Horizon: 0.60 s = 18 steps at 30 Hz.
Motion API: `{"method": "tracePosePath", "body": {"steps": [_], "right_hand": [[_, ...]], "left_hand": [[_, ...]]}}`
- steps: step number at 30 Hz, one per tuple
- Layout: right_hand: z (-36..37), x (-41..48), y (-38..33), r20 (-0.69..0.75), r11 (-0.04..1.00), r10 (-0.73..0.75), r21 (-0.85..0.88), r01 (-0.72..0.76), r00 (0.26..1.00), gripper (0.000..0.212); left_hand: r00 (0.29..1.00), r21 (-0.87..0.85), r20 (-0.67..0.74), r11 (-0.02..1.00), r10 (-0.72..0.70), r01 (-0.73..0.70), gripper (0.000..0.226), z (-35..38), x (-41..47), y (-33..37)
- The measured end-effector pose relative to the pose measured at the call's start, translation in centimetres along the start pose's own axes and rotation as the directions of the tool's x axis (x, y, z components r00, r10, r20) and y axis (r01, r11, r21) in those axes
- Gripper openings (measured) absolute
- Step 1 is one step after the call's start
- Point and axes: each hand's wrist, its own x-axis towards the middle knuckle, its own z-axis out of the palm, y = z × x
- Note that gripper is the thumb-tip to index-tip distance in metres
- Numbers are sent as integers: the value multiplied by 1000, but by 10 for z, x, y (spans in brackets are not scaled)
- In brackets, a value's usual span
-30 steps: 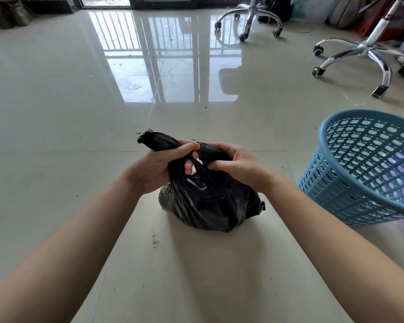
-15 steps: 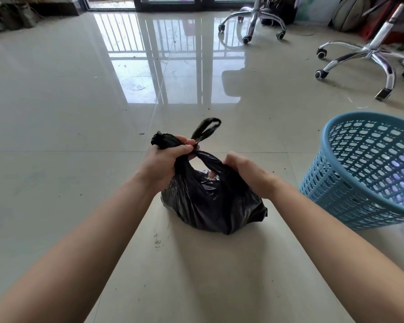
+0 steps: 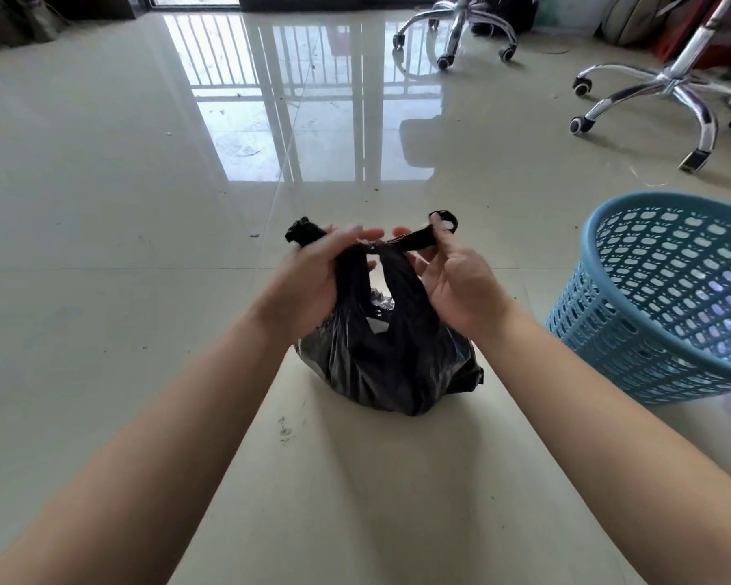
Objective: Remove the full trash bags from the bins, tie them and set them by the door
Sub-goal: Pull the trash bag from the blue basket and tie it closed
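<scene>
A small full black trash bag (image 3: 393, 356) rests on the pale tiled floor in front of me. My left hand (image 3: 313, 280) grips its left handle strip, whose end sticks out past my knuckles to the left. My right hand (image 3: 456, 280) pinches the right handle strip, palm turned towards me, with the strip's loop poking out above my fingers. The two strips cross between my hands above the bag's mouth. A blue perforated plastic bin (image 3: 667, 297) stands to the right of the bag, with no bag in it.
Two chrome swivel-chair bases on castors stand at the back: one (image 3: 667, 95) at the right, one (image 3: 456, 31) near the top centre. A glass door frame (image 3: 195, 0) runs along the far wall. Bags and clutter (image 3: 634, 14) lie in the far right corner.
My right hand has come up from the bag's side and taken the right handle strip, drawing it to the right. My left hand keeps its grip on the left strip.
</scene>
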Motion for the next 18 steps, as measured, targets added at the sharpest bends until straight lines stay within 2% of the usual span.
{"method": "tracePosePath", "body": {"steps": [2,5,7,9,11,13,15,18], "right_hand": [[0,-3,1,-61,993,-2,122,9,998,36],[-6,-7,10,-125,985,30,173,-8,992,45],[-20,-4,15,-267,972,45,235,20,963,47],[-54,1,14,-492,953,52,284,104,869,44],[-99,3,13,-679,977,19,168,130,734,35],[-126,0,16,-759,997,-26,24,68,651,31],[-132,1,20,-775,998,-57,-53,26,629,29],[-131,7,19,-741,978,-148,-209,-16,655,29]], "left_hand": [[990,-178,-138,983,15,-40,50,9,0,-1],[944,-526,-329,828,11,-193,52,9,-1,-19],[888,-580,-451,785,-85,-219,53,-2,-2,-38],[790,-504,-584,847,-187,-172,52,-22,-7,-58],[706,-300,-686,953,-177,-52,50,-44,-12,-78],[695,-70,-713,995,-97,66,50,-54,-15,-91],[697,29,-715,994,-50,102,51,-56,-14,-97],[682,107,-731,990,17,91,52,-52,-9,-97]]}}
